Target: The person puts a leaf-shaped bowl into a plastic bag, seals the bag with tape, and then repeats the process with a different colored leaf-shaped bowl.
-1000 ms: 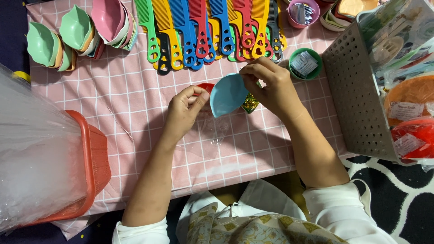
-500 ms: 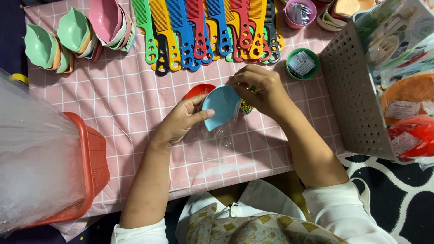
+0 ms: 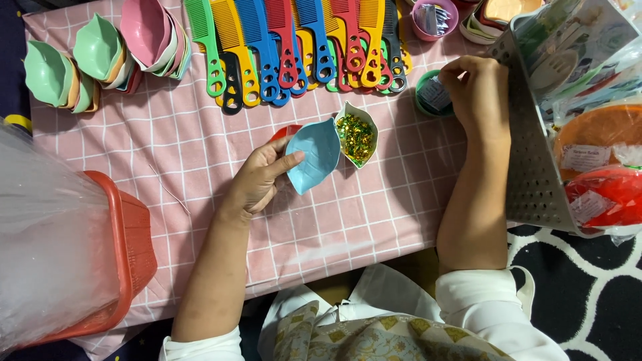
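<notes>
My left hand (image 3: pixel 257 180) holds a light blue leaf-shaped dish (image 3: pixel 313 155) by its edge, just above the pink checked tablecloth (image 3: pixel 200 154). A red dish (image 3: pixel 284 132) peeks out behind it. Right beside it sits a white leaf-shaped dish (image 3: pixel 356 132) filled with small gold and green bits. My right hand (image 3: pixel 476 93) reaches to the right, fingers curled at a small green round tub (image 3: pixel 431 95) holding a wrapped item; whether it grips it is unclear.
A row of coloured combs (image 3: pixel 301 47) lies along the far edge. Stacked leaf dishes (image 3: pixel 100 57) sit far left. A red basket with clear plastic (image 3: pixel 80 254) stands near left. A grey perforated basket (image 3: pixel 535 154) with packaged goods is at right.
My right hand let go of the blue dish and moved right to the green tub. The white dish with gold bits is now uncovered. My left hand alone keeps the blue dish.
</notes>
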